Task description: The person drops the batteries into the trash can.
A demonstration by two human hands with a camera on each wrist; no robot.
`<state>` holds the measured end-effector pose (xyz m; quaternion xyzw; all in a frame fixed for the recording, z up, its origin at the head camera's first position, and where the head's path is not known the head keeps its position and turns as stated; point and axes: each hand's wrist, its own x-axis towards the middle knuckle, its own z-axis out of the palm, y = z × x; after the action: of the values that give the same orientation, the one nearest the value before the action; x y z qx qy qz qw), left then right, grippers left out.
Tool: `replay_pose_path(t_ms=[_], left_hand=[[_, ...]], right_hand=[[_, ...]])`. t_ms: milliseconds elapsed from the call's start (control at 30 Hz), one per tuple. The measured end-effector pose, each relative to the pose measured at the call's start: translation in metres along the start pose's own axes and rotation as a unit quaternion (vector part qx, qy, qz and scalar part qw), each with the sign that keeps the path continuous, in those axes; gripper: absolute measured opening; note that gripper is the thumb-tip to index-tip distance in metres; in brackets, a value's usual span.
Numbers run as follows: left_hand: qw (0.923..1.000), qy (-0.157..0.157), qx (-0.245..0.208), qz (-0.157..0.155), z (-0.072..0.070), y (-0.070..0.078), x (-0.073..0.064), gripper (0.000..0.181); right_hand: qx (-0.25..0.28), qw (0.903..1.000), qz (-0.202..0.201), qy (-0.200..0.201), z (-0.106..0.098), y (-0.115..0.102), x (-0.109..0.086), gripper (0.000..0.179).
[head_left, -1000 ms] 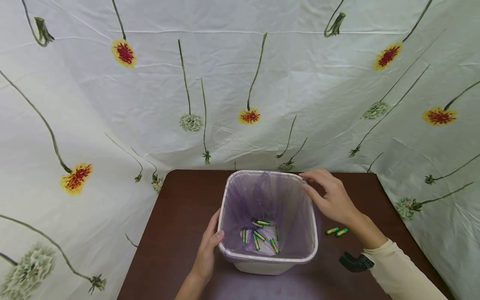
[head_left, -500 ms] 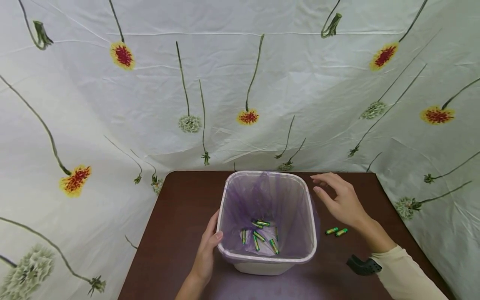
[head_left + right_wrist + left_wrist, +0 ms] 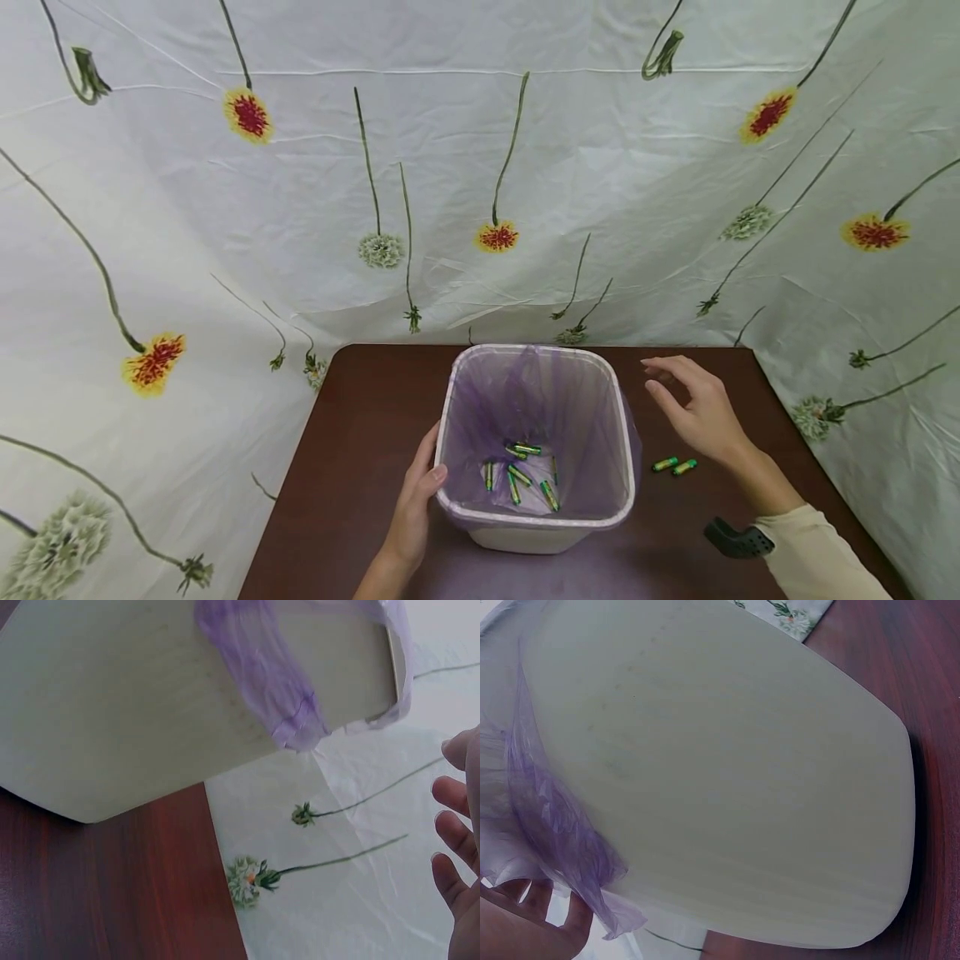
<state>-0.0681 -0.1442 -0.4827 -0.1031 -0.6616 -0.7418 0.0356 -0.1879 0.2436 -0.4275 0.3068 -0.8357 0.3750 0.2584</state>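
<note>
A white trash bin [image 3: 525, 540] lined with a thin purple bag [image 3: 577, 417] stands on the table. My left hand [image 3: 412, 500] holds the bin's left side near the rim, thumb towards the rim. In the left wrist view, its fingers [image 3: 576, 919] bend at the bag's gathered edge. To the right of the bin, my right hand [image 3: 697, 410] is raised in the air, fingers loosely bent and holding nothing. Several green-and-yellow batteries [image 3: 549, 495] lie scattered on the bin's bottom. Two more batteries [image 3: 664, 464] rest side by side on the table below the right hand.
The dark brown table [image 3: 345, 433] reaches back to a white cloth [image 3: 300, 183] printed with flowers, which hangs behind and at both sides. In the right wrist view, a loose purple flap of the bag [image 3: 270, 682] hangs down the bin's outer wall.
My right hand has let go of the bin's right rim and moved away to the right. The left hand and the bin stay in place.
</note>
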Motion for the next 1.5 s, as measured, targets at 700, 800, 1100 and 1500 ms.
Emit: replay_pose_path(t_ms=[700,800,1100,1500], left_hand=[[1.0,-0.006,-0.001,0.008,-0.001,0.002,0.0,0.061],[0.9999,-0.006,0.0,0.009,-0.002,0.002,0.0,0.061],[1.0,-0.005,-0.003,0.007,-0.001,0.002,0.0,0.062],[0.9997,-0.013,-0.014,0.013,-0.001,0.0,-0.001,0.063]], right_hand=[[-0.019,0.9985,0.049,0.016,0.0,0.023,-0.029,0.034],[-0.023,0.9975,0.065,0.015,0.001,0.026,-0.035,0.033],[-0.04,0.9942,0.099,0.013,0.007,0.042,-0.062,0.028],[-0.053,0.9824,0.179,0.001,0.014,0.062,-0.106,0.026]])
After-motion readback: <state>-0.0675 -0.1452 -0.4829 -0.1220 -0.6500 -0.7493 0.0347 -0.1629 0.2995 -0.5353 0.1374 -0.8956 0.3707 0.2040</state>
